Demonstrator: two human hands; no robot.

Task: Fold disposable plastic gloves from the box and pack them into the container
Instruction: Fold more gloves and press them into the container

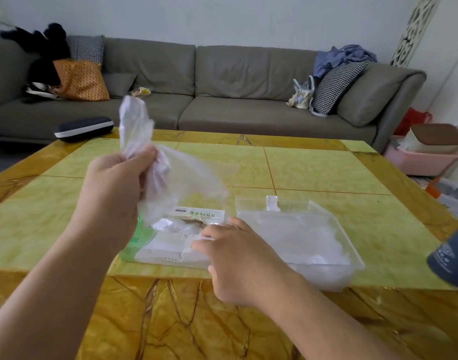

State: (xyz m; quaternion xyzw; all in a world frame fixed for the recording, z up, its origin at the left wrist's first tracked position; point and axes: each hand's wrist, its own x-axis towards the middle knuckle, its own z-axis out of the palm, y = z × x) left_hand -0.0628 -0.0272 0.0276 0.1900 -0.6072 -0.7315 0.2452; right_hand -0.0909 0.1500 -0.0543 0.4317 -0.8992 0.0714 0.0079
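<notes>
A glove (155, 162) of thin clear plastic is held up in the air above the table, crumpled and partly unfurled, with one end sticking upward and a loose sheet trailing down toward the box. The left hand (118, 178) grips it in a closed fist, thumb pressed across the bunched plastic. Directly below sits the glove box (170, 245), white and green with a torn opening on top where more clear plastic shows. The right hand (238, 255) rests on the box's right side, fingers relaxed and spread, fingertips at the torn opening. Just right of the box stands a clear plastic container (300, 235), lid off, with folded clear plastic inside. All rest on a yellow and amber marble-patterned table (313, 167). Beyond the table runs a grey sofa (222, 81) with cushions and clothes
</notes>
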